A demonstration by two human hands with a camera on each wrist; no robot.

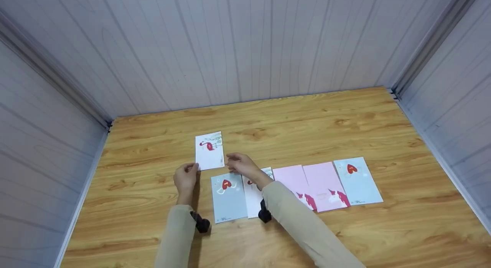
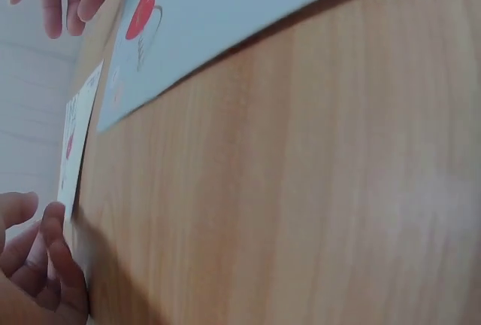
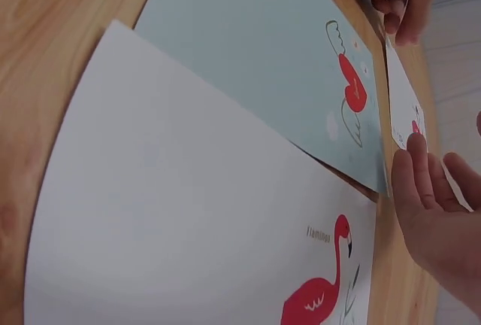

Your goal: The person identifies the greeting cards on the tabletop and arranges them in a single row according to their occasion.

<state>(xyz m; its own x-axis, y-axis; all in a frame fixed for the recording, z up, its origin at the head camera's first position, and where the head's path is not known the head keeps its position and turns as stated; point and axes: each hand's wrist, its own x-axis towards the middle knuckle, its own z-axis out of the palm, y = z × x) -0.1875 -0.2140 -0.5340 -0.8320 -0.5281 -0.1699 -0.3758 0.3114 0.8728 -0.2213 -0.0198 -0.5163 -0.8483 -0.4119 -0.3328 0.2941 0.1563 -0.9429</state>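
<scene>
My left hand (image 1: 185,180) pinches the lower left corner of a white flamingo card (image 1: 209,151), which lies above the row of other cards. In the left wrist view that flamingo card (image 2: 73,141) appears at a steep slant beside my fingertips. My right hand (image 1: 244,166) is just right of the card's lower right corner, its fingers loosely extended and holding nothing. Below it are a light blue card with a winged red heart (image 1: 230,201) and a second flamingo card (image 1: 252,201), the latter partly hidden by my right wrist.
Along the row to the right lie two pink unicorn cards (image 1: 290,178) (image 1: 321,177) and another blue heart card (image 1: 362,183). Neighbouring cards sit edge to edge or overlap slightly. Pale panelled walls (image 1: 245,49) enclose the wooden table (image 1: 307,122) at the back and sides.
</scene>
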